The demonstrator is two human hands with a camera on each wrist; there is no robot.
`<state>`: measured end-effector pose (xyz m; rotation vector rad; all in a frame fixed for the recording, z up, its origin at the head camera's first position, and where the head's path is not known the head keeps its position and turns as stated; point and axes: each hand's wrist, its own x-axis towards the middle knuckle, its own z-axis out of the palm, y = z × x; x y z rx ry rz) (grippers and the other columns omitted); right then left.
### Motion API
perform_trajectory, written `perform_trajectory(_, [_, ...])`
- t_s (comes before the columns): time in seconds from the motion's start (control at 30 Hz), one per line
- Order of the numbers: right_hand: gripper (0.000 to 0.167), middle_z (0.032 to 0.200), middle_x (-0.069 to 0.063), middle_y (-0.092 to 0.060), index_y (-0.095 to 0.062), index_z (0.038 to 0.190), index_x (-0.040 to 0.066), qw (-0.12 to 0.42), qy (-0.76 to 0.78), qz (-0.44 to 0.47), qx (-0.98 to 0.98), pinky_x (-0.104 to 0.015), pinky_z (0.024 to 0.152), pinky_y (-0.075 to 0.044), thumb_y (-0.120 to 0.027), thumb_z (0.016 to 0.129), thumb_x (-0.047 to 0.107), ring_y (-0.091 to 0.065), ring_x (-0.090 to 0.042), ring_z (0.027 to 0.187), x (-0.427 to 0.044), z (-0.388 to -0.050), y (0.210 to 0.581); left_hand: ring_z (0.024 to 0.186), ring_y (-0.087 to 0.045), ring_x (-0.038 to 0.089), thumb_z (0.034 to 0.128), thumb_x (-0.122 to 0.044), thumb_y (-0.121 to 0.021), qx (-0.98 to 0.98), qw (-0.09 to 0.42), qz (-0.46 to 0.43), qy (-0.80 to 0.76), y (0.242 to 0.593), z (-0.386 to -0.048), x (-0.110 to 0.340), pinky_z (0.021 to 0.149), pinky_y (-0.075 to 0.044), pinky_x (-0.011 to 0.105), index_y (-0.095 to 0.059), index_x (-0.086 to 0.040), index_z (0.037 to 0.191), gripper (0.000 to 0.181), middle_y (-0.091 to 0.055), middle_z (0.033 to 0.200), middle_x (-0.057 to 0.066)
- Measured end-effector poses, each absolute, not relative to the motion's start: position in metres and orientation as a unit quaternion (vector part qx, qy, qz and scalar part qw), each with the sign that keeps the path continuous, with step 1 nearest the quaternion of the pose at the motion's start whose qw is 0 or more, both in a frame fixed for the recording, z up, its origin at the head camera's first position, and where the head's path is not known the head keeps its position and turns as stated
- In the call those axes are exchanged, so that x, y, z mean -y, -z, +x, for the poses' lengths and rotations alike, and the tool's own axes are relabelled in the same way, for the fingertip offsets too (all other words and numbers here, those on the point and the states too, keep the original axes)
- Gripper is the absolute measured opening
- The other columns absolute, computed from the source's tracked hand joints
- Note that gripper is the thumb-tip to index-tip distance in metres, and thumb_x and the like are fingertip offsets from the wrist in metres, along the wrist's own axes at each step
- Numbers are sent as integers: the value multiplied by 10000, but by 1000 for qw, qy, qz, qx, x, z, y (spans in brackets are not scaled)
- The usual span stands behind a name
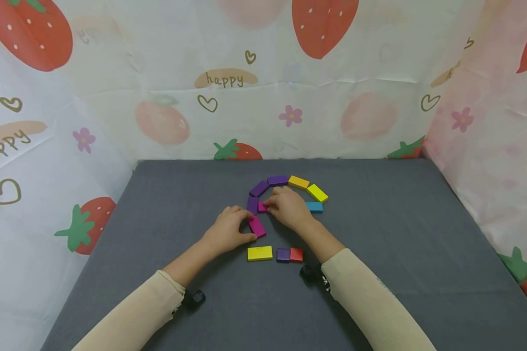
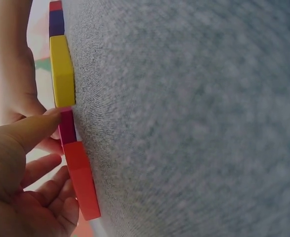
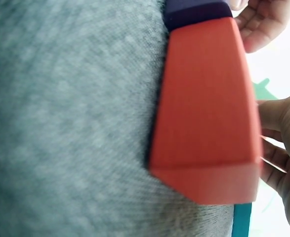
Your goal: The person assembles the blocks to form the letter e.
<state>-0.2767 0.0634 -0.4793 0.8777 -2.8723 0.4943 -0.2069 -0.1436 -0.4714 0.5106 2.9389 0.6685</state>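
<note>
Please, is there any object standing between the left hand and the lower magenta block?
Nothing visible does: the left hand touches the lower magenta block directly. The long yellow block below it in the head view lies apart, not between them.

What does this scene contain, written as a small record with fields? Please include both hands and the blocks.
left hand: holds the lower pink block between thumb and finger
right hand: pinches the upper pink block
curved row: three purple blocks, an orange block, a slanted yellow block
below the row's yellow end: blue block
nearest the person: front yellow block, then small purple block beside red block
surface: gray cloth
</note>
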Motion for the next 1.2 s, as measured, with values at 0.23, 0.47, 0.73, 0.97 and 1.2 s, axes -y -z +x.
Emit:
perform_trajectory(0.23, [200,924,17,-624,-809,1142,181,47,-161,290,942,-302,817,-503,-747,952,185,-546,-183,899,-63,-277,479,1179,-532,290,855,-340,-844,-951,42,177,-249,470,-207,149,1043,-448,468,-672,-86,1301,541,-634,1301,111])
perform_trajectory(0.47, [204,924,24,-618,-805,1153,187,42,-165,293,941,-299,803,-495,-737,961,192,-541,-174,899,-64,-278,480,1263,-508,296,873,-329,-830,-945,41,157,-284,464,-204,167,1067,-451,482,-642,-93,1356,570,-604,1363,106])
perform_trajectory(0.73, [205,924,15,-616,-803,1155,172,44,-171,291,940,-296,789,-486,-732,962,179,-534,-177,893,-65,-277,480,1312,-478,315,874,-380,-825,-945,29,128,-298,466,-196,190,1071,-446,533,-607,-106,1403,635,-578,1403,101])
perform_trajectory(0.97, [207,909,11,-602,-802,1158,169,43,-173,290,940,-286,765,-472,-727,965,172,-526,-176,878,-64,-276,479,1313,-480,326,862,-365,-838,-947,28,113,-301,472,-190,198,1089,-433,525,-592,-80,1409,663,-584,1400,128])
perform_trajectory(1.2, [206,908,9,-608,-802,1156,169,48,-174,290,940,-290,762,-475,-731,962,169,-528,-182,873,-64,-277,481,1301,-485,337,811,-381,-881,-946,40,102,-305,479,-187,198,1098,-420,523,-580,-62,1413,744,-593,1396,142])
